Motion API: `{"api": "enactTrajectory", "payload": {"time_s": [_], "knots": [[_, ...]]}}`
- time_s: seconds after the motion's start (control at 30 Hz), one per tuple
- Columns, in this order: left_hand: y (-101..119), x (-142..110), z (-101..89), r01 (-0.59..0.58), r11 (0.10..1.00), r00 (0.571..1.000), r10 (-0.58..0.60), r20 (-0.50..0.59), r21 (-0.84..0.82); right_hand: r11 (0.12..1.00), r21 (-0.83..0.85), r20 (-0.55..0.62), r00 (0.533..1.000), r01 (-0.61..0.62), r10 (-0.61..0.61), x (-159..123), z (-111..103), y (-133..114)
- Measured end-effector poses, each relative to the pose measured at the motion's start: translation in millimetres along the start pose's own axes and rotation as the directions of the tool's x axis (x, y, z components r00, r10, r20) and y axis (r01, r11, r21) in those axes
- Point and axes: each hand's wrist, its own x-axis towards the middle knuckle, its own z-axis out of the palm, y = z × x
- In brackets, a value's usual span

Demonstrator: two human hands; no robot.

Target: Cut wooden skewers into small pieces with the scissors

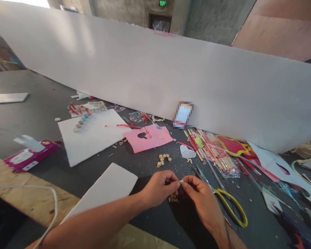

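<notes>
My left hand [158,189] and my right hand [203,199] meet above the dark table. Between their fingertips they pinch a small pale piece [181,182], possibly cut wood; its exact shape is partly covered. Just beneath the fingers lie several short tan stick pieces [173,199]. Farther back, knobbly light-tan clusters [163,159] form a loose curve. Scissors [232,207] with yellow handles rest beside my right hand, blades pointing away. A white board [106,190] extends under my left forearm.
Pink paper [150,140] with a cut-out lies behind. A white foam board [93,138] carries small paint pots [81,122]. Bagged wooden sticks [217,152] are on the right. A phone [183,115] leans on the tall white panel [155,72]. A magenta device [32,155] sits left.
</notes>
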Motion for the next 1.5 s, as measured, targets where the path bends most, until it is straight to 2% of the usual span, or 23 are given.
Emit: {"api": "enactTrajectory", "payload": {"time_s": [0.27,0.63,1.1,1.5], "knots": [[1.9,-0.9,-0.8,-0.011,1.000,1.000,0.011,0.012,0.011,0.999,-0.046,-0.032,0.999,-0.003,0.001,-1.4,1.4,-4.2],[3.2,-0.7,-0.9,-0.012,1.000,1.000,0.012,0.023,0.005,0.998,-0.052,0.028,0.999,0.036,-0.035,0.9,-1.3,-0.7],[7.2,-2.0,-0.3,0.003,1.000,1.000,-0.002,0.030,-0.030,0.989,-0.121,0.023,0.997,0.080,-0.078,0.1,-2.8,-3.1],[0.9,-0.7,-1.2,-0.024,0.999,0.999,0.026,0.040,-0.042,0.983,-0.161,0.021,0.996,0.084,-0.081,1.0,-2.3,-4.2]]}}
